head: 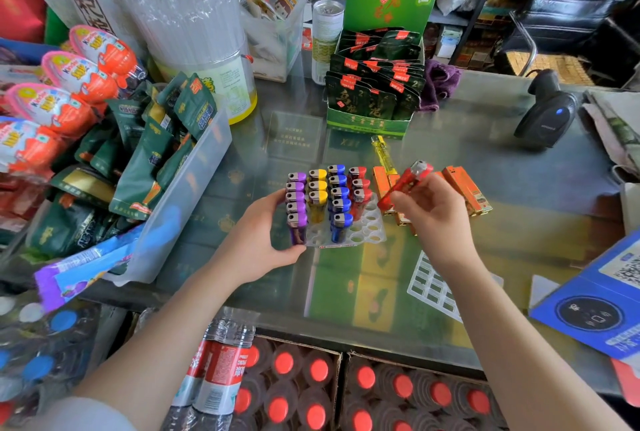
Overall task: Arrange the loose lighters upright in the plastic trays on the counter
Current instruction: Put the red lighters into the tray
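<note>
Here the right hand (427, 209) pinches a red lighter (405, 184) mid-body, tilted, just right of the plastic tray (367, 226); the left hand (263, 233) grips the tray's near-left corner. Lighter looks light, stiff, slick; best held by its sides.

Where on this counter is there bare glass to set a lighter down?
Bare glass lies between the lighter tray and the green snack box, and in front of the tray toward the near counter edge. Crowded: the clear bin at left, orange lighters right of the tray.
</note>
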Motion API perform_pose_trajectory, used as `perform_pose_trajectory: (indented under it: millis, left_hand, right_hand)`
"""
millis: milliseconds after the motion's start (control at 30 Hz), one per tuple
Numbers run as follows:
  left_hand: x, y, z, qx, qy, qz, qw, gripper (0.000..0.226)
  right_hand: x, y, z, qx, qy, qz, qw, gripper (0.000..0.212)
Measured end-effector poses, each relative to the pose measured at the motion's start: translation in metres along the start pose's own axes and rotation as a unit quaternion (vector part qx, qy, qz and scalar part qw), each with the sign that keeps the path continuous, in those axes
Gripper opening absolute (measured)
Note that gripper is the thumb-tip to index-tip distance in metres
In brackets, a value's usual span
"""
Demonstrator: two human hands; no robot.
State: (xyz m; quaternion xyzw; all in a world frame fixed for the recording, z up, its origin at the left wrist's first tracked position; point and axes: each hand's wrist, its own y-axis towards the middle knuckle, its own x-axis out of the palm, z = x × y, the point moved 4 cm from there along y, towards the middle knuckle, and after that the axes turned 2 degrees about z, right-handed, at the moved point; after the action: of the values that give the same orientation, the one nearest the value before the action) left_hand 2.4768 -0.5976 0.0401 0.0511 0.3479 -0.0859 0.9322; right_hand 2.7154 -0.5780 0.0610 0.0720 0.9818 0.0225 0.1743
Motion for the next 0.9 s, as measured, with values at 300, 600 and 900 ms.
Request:
perform_pose_trajectory:
  millis: [300, 600, 900]
  left_hand:
    - [0.003, -0.002, -0.006, -0.013, 0.017, 0.0, 1.0, 0.06]
    - [0.001, -0.002, -0.002, -0.012, 0.007, 0.0, 1.0, 0.061]
    - [0.0, -0.001, 0.0, -0.018, 0.024, -0.008, 1.0, 0.058]
  right_hand:
    - [0.025, -0.012, 0.005, -0.057, -0.047, -0.093, 0.993, 0.01]
    - [0.034, -0.013, 0.001, -0.162, -0.113, -0.108, 0.974, 0.013]
    - [0.032, -0.01, -0.003, -0.214, -0.173, -0.119, 0.954, 0.015]
